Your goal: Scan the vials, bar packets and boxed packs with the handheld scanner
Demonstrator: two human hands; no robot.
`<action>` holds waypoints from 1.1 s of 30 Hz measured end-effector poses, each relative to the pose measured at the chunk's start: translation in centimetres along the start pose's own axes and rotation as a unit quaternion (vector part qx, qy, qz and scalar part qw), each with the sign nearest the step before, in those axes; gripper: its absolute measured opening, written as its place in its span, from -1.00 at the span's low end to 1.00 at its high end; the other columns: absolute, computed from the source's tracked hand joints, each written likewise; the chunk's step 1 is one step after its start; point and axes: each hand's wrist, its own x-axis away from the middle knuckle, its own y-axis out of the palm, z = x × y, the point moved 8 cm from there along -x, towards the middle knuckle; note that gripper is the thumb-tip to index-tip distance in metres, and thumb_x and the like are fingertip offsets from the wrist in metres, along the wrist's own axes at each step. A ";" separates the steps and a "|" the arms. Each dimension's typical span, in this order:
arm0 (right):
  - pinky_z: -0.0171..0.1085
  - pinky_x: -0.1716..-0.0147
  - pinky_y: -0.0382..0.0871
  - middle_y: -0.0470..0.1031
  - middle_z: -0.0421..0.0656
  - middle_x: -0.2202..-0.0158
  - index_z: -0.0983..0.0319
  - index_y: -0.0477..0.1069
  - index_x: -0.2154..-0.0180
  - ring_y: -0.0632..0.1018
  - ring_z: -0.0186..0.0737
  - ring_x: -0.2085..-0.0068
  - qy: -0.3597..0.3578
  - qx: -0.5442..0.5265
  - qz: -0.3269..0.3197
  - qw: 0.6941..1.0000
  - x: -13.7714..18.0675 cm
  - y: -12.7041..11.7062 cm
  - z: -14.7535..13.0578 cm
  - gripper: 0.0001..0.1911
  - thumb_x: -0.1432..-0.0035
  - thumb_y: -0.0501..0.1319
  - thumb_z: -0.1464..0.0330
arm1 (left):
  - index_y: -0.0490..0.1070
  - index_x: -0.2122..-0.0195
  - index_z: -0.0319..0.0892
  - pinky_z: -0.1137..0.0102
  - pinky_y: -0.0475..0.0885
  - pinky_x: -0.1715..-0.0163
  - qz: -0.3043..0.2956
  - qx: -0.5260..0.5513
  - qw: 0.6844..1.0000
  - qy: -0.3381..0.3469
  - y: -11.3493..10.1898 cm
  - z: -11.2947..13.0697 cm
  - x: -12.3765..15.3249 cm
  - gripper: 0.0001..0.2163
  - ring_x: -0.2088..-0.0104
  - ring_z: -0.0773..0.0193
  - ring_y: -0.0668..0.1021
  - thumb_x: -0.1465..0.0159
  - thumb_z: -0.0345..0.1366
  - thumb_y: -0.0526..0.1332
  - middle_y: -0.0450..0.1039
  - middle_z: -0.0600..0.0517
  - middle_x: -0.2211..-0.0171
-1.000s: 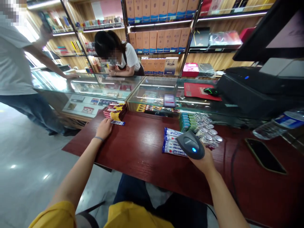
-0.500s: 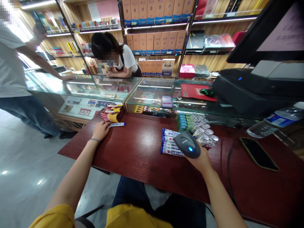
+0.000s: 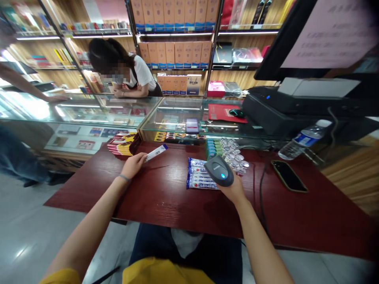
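My left hand (image 3: 134,165) pinches one end of a slim blue-and-white packet (image 3: 156,152), tilted up off the desk. Behind that hand stands a stack of red-and-yellow packs (image 3: 123,144). My right hand (image 3: 233,189) is wrapped round the handle of a dark grey barcode scanner (image 3: 219,170) with a lit blue light. Partly under the scanner, a row of blue-and-white packets (image 3: 199,174) lies on the desk. Just beyond are blue and green small packs (image 3: 213,148) and several silver-topped containers (image 3: 235,154).
The dark red desk (image 3: 166,201) meets a glass display counter (image 3: 174,114). To the right are a phone (image 3: 289,176), a tilted water bottle (image 3: 304,140), a cable (image 3: 262,197) and a monitor (image 3: 319,35). A person (image 3: 127,71) leans on the counter; another person's arm (image 3: 26,85) rests at left.
My left hand has lifted the packet off the desk and turned its far end upward, moving it away from the red-and-yellow stack. The view has shifted right; the scanner stays over the packet row.
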 end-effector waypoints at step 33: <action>-0.13 0.11 0.58 0.68 -0.04 0.18 0.21 0.40 -0.12 0.69 0.03 0.13 0.061 0.018 0.073 0.995 -0.8 -3.2 0.5 -0.34 0.04 0.41 0.26 | 0.48 0.05 -0.16 0.32 0.53 0.25 -0.041 0.307 0.951 0.008 11.1 13.0 -1.2 -0.61 0.29 0.17 0.63 -0.37 0.07 0.14 0.60 -0.03 0.23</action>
